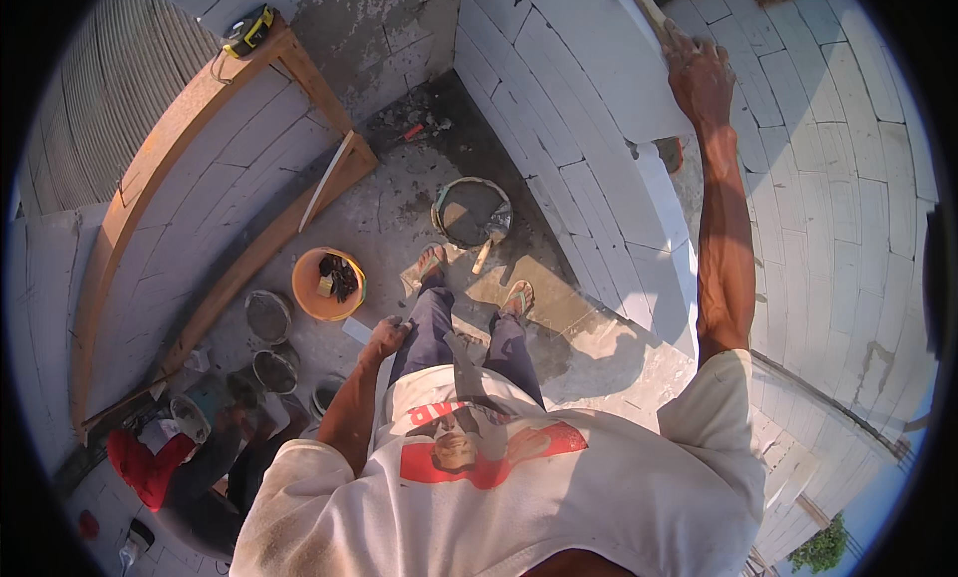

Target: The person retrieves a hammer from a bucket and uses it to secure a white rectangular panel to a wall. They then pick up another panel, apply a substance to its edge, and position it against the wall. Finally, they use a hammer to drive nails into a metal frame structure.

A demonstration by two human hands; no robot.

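Note:
My right hand [701, 73] is raised high on the right, with its fingers closed around the wooden handle of a hammer [649, 13]. The hammer's dark metal head lies at the frame's upper edge, partly cut off, beside a white block wall [574, 88]. My left hand [389, 335] hangs low by my thigh with its fingers curled; what is inside it, if anything, is hidden. Ahead of my feet stands a bucket of grey mortar [464, 200]. A trowel [483, 255] leans in it, with its wooden handle over the near rim.
To the left, an orange bucket [303, 295] holds dark items. Several mortar-stained buckets [267, 317] stand near another person in a red sleeve [150, 467]. A tape measure [247, 30] sits on a wooden frame [150, 168]. Block walls rise on both sides.

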